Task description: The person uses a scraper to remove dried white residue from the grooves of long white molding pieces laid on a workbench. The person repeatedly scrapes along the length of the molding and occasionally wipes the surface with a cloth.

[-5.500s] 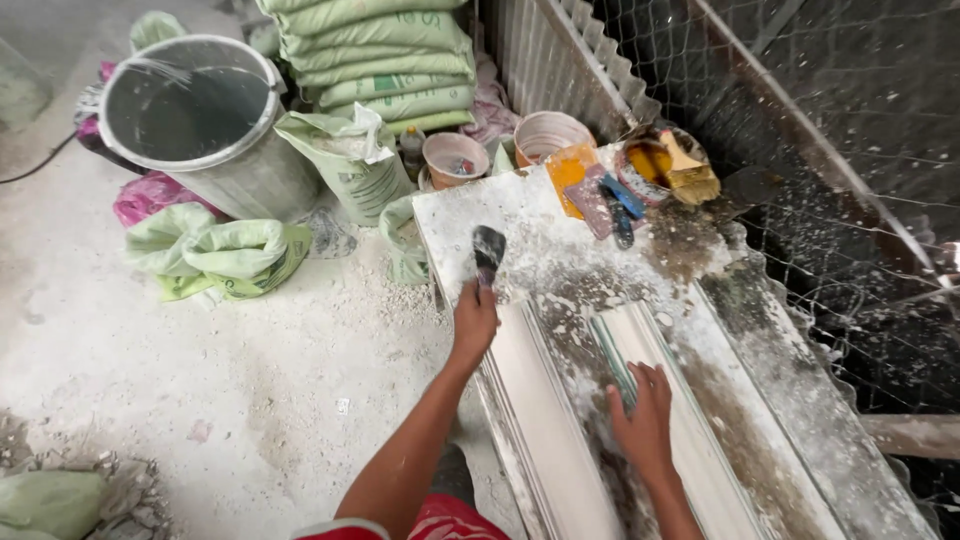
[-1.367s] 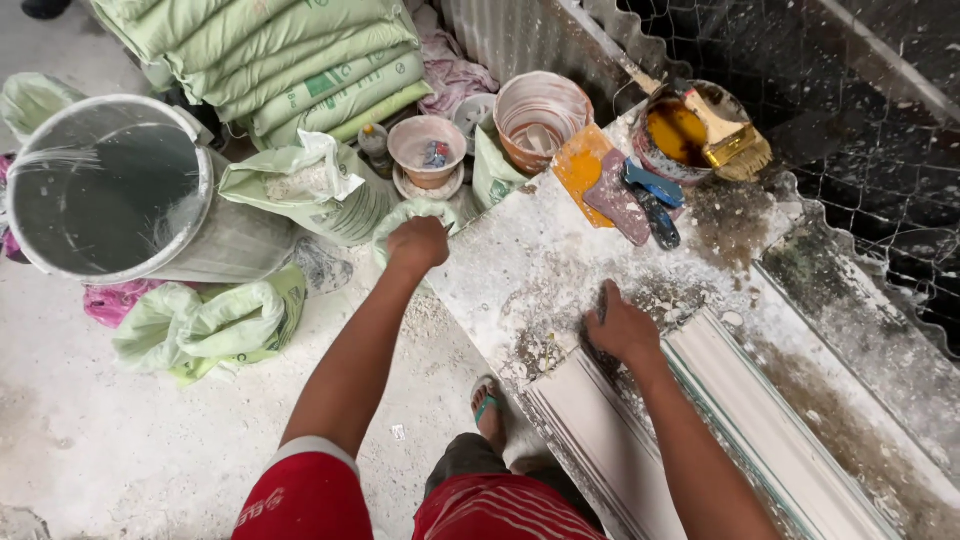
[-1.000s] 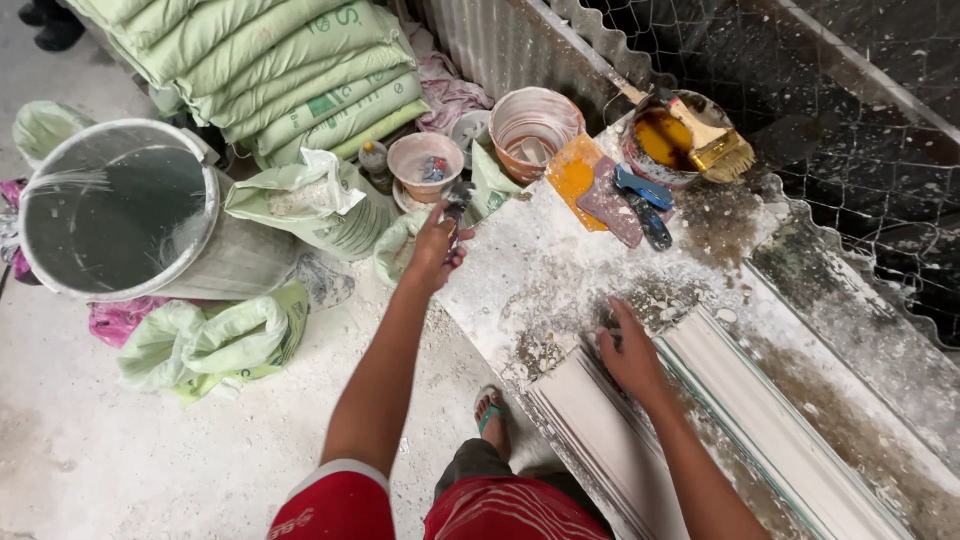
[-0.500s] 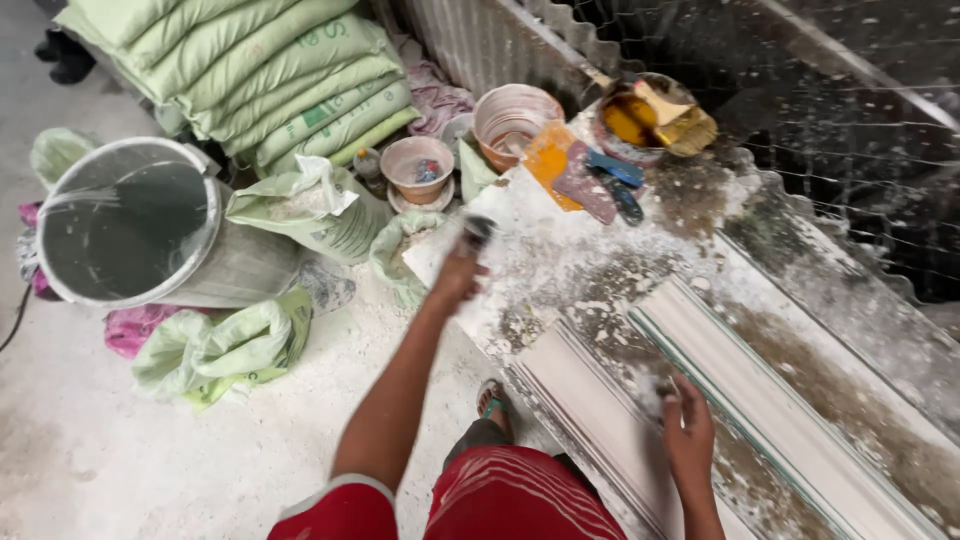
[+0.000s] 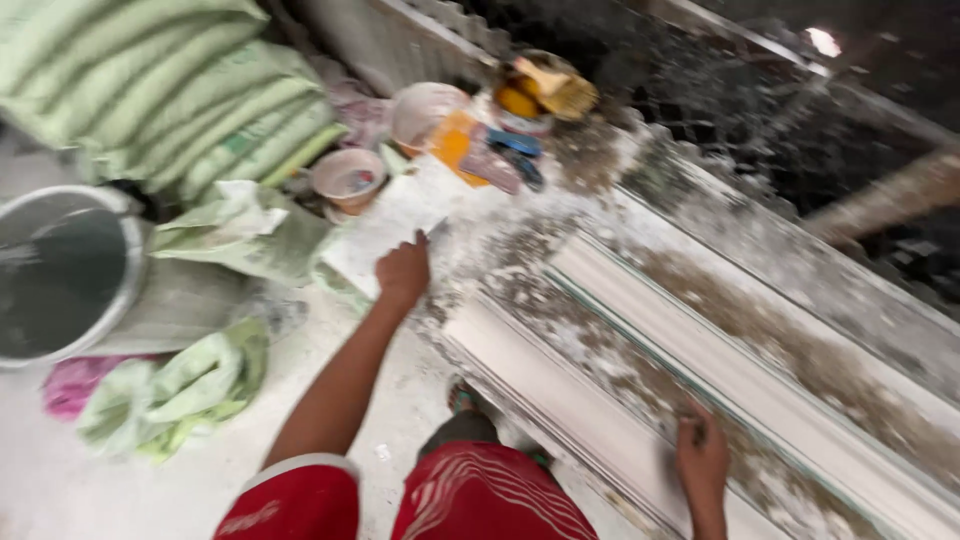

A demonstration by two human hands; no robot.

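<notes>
Left hand [image 5: 402, 272] curled shut at the near end of the plaster-dusted surface [image 5: 850, 300], apparently around a small dark tool tip just above the knuckles; too blurred to name the tool or confirm the grip. Right hand [image 5: 702, 455] pressed on the debris strip between the two long white plaster mouldings, nearer moulding [image 5: 560, 395] and farther moulding [image 5: 740, 370]; fingers bent down, grip contents impossible to tell.

Judged from this: best worked with the right hand steadying low beside the moulding, never leaning on its thin raised edge, likely brittle. Better to keep the left-hand tool flat and shallow, strokes along the length rather than across. Worth minding the pink bowl [image 5: 347, 178], white bucket [image 5: 428, 112] and brush pot [image 5: 545, 92] crowded past the left hand. Green sacks [image 5: 150, 90] and grey tub [image 5: 60, 270] well clear on the floor.
</notes>
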